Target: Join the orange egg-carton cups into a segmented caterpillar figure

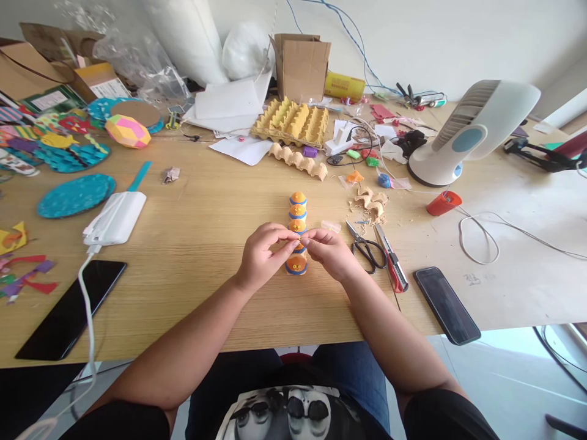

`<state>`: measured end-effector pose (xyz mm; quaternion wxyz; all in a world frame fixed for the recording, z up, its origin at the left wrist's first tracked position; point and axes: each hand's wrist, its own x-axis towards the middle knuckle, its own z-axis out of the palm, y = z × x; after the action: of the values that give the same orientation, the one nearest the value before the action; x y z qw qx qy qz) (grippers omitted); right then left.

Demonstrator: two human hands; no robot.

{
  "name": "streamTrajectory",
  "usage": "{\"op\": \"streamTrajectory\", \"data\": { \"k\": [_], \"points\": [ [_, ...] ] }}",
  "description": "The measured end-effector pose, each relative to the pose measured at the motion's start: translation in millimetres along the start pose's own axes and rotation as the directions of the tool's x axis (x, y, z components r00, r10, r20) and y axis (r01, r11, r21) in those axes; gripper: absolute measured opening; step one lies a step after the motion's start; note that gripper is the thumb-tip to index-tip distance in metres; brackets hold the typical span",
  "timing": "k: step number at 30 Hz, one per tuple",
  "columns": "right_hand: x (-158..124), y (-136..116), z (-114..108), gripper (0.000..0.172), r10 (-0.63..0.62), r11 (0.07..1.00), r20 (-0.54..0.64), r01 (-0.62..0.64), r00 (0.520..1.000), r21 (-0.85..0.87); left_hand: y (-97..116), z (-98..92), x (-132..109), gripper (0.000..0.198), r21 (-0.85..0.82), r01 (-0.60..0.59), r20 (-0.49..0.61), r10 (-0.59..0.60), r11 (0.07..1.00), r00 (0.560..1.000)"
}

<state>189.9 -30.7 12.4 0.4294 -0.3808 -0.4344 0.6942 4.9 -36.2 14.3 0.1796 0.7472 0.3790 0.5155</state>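
A row of orange domes with blue bands and small faces (297, 264) runs away from me down the middle of the table, like a strip of painted egg-carton cups. Above its middle, my left hand (268, 253) pinches with thumb and forefinger. From the other side my right hand (328, 250) pinches as well, and the fingertips of both hands nearly meet. A tiny yellowish bit seems to be between them, too small to name. The hands partly hide the domes beneath. Black-handled scissors (369, 249) lie right of my right hand.
A red utility knife (392, 260) and a phone (447, 304) lie to the right. Cut carton scraps (371, 200), a carton strip (298, 160) and yellow egg trays (291, 122) are farther back. A white fan (477, 131) stands back right. A power bank (117, 217) and black tablet (71, 311) are left.
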Motion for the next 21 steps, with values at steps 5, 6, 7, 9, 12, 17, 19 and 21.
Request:
{"op": "streamTrajectory", "data": {
  "k": [5, 6, 7, 9, 12, 17, 19, 21],
  "points": [
    [-0.1, 0.0, -0.1, 0.038, -0.005, 1.000, 0.014, 0.005, 1.000, -0.019, 0.7, 0.4, 1.0, 0.013, -0.101, 0.081, 0.070, -0.075, 0.992, 0.995],
    [-0.1, -0.2, -0.1, 0.038, -0.006, 1.000, 0.018, 0.006, 1.000, -0.016, 0.7, 0.4, 1.2, 0.013, -0.121, 0.097, 0.082, -0.087, 0.988, 0.993],
    [-0.2, -0.4, -0.1, 0.038, -0.005, 1.000, 0.020, 0.005, 1.000, -0.013, 0.6, 0.4, 1.4, 0.012, -0.135, 0.106, 0.085, -0.095, 0.985, 0.992],
    [-0.3, -0.6, -0.4, 0.038, 0.001, 1.000, 0.024, -0.001, 1.000, -0.009, 0.4, 0.3, 1.7, 0.010, -0.144, 0.114, 0.070, -0.105, 0.983, 0.992],
    [-0.2, 0.2, -1.3, 0.038, 0.008, 1.000, 0.038, -0.008, 0.999, 0.002, 0.0, 0.2, 2.0, 0.007, -0.147, 0.116, 0.045, -0.111, 0.982, 0.993],
    [0.2, 1.7, -2.6, 0.037, -0.002, 1.000, 0.046, 0.001, 0.999, 0.014, -0.6, 0.1, 1.9, 0.006, -0.143, 0.099, 0.049, -0.093, 0.985, 0.994],
    [0.3, 1.3, -2.3, 0.037, -0.001, 1.000, 0.037, 0.000, 0.999, 0.014, -1.3, -0.2, 1.5, 0.008, -0.124, 0.077, 0.045, -0.072, 0.989, 0.996],
    [0.2, 0.5, -1.6, 0.038, 0.002, 1.000, 0.022, -0.002, 1.000, 0.021, -2.3, -0.5, 0.9, 0.010, -0.094, 0.040, 0.026, -0.038, 0.995, 0.999]
  ]
}}
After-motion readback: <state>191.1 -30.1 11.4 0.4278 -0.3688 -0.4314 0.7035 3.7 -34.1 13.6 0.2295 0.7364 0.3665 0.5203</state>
